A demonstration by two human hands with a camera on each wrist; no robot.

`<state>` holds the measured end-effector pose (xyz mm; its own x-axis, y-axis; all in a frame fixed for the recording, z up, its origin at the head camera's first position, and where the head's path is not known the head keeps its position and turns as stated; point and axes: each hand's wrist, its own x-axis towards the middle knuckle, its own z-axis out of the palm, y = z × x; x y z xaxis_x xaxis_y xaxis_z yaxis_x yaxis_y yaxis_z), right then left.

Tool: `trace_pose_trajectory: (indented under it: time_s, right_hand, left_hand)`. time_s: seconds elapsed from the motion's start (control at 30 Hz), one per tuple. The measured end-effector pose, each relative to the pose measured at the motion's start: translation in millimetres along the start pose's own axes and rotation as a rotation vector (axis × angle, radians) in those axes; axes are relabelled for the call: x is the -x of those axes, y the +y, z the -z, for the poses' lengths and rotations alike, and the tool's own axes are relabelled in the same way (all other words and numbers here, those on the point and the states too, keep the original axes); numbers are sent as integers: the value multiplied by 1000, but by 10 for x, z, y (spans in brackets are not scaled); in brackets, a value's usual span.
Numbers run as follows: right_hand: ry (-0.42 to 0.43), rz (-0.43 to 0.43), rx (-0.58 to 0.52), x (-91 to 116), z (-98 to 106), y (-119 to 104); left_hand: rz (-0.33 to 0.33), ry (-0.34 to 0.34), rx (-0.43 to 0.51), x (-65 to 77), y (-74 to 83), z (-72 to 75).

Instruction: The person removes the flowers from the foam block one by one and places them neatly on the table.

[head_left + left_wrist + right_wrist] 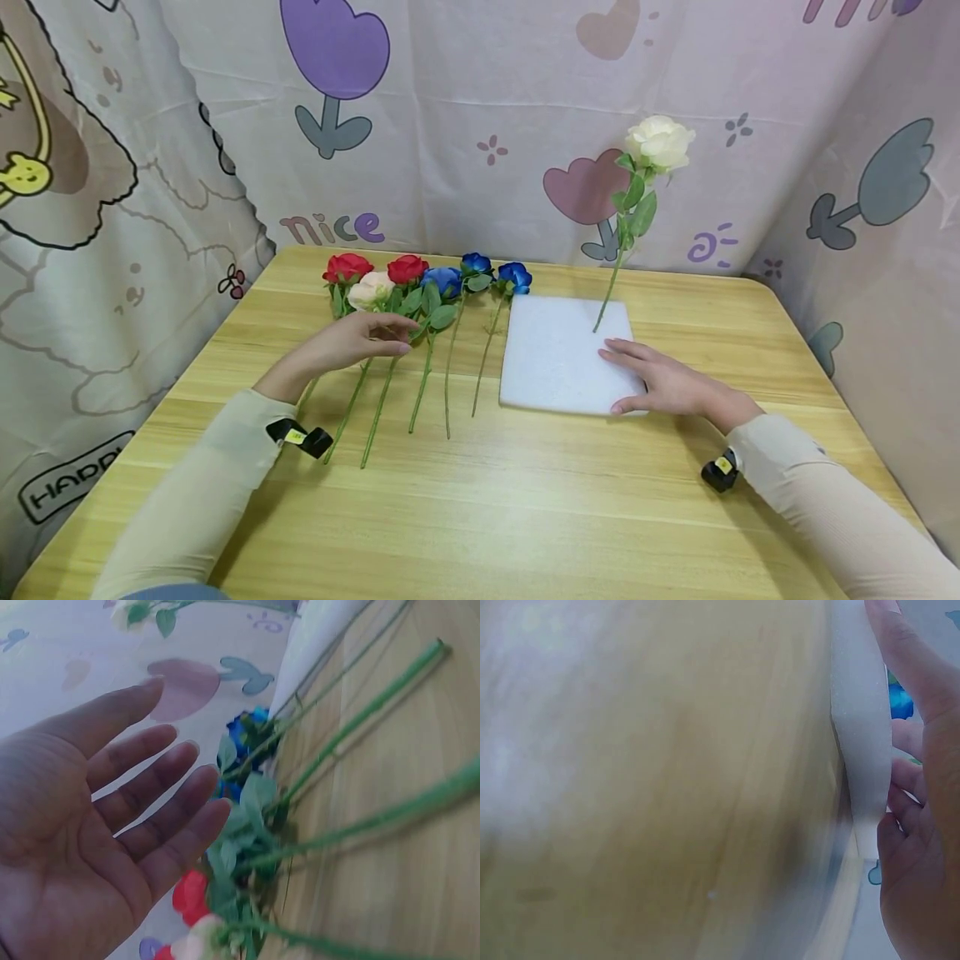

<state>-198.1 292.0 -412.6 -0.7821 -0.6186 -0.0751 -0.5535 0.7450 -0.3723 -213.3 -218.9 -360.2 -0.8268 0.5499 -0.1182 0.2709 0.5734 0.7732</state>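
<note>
A white rose [660,143] stands in a white foam board [555,367], leaning slightly right. My right hand [667,379] rests on the board's right side, fingers spread over its top; the right wrist view shows the thumb by the board's edge [859,712]. Above the row of lying flowers is my left hand [352,343], its fingers loosely bent and holding nothing. Its bare palm [75,847] shows in the left wrist view. Nearest it are a pale pink rose [371,292], a red rose [407,268] and a blue rose [442,282], with green stems pointing toward me.
Another red rose [348,267] lies at the row's left end. Two more blue roses, one upper [476,263] and one lower [514,277], lie close to the board's left edge. Beneath everything is a wooden table [510,508], with a printed curtain [450,100] behind it.
</note>
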Motion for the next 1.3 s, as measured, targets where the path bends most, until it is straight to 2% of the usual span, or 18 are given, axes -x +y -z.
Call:
trace_pose_trajectory:
  time_s: [0.2, 0.5, 0.77, 0.97, 1.3]
  right_hand:
    - [-2, 0, 1, -5, -3, -8]
    - [0, 2, 3, -11, -11, 4]
    - [-3, -3, -13, -3, 0, -14]
    - [-3, 7, -5, -3, -7, -15]
    - [8, 17, -2, 7, -5, -15]
  left_hand:
    - [-47, 3, 48, -203, 89, -97]
    - [-78, 37, 124, -443, 216, -230]
    - [-124, 41, 149, -682, 304, -372]
    - [-141, 32, 196, -814, 355, -481]
    - [-157, 37, 211, -1041, 489, -635]
